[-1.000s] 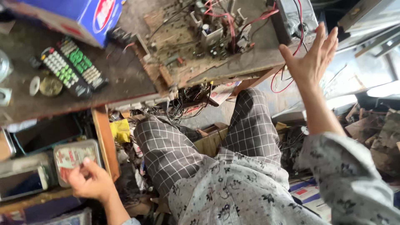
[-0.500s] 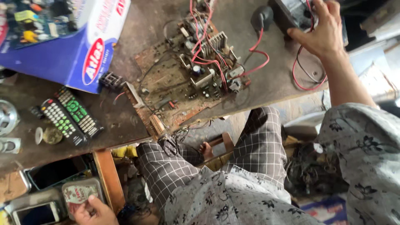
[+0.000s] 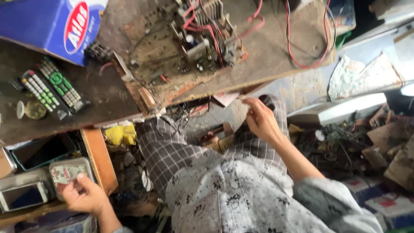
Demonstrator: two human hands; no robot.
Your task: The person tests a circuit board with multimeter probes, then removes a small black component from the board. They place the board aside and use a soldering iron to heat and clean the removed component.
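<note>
At the lower left of the frame the left hand (image 3: pixel 84 196) rests its curled fingers on the edge of a small rectangular tin (image 3: pixel 69 171) with a pale printed lid, which sits on a shelf (image 3: pixel 26 213) under the tabletop (image 3: pixel 103 97); whether it truly grips the tin I cannot tell. Just left of the tin lies a flat grey device (image 3: pixel 23 194).

Right of centre, the right hand (image 3: pixel 261 121) is raised below the tabletop's front edge, its fingers loosely bent and pinched toward a pale scrap (image 3: pixel 226 98) hanging there; contact is unclear.

Between the hands are knees in checked trousers (image 3: pixel 172 146). On the tabletop above lie a circuit board (image 3: pixel 194 47) with red wires (image 3: pixel 302 47), two remote controls (image 3: pixel 49 88) at centre left, and a blue box (image 3: pixel 51 23) in the upper left.
</note>
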